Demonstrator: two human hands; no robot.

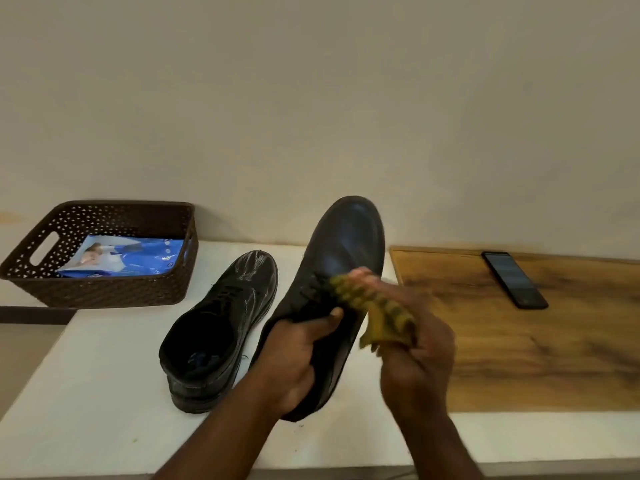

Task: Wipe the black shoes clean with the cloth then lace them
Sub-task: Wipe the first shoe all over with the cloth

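My left hand (294, 358) grips one black shoe (343, 247) around its opening and heel, holding it tilted with the toe raised toward the wall. My right hand (419, 337), blurred by motion, holds a yellow-green cloth (367, 303) bunched against the shoe's right side near the lacing area. The second black shoe (221, 320) stands on the white table (86, 393) just left of the held one, toe pointing away, with whitish smears on its toe cap. No laces show clearly on either shoe.
A brown perforated basket (104, 289) at the back left holds a blue and white packet (128, 258). A wooden board (536, 341) covers the table's right part, with a black phone (514, 278) lying on it. The wall runs directly behind.
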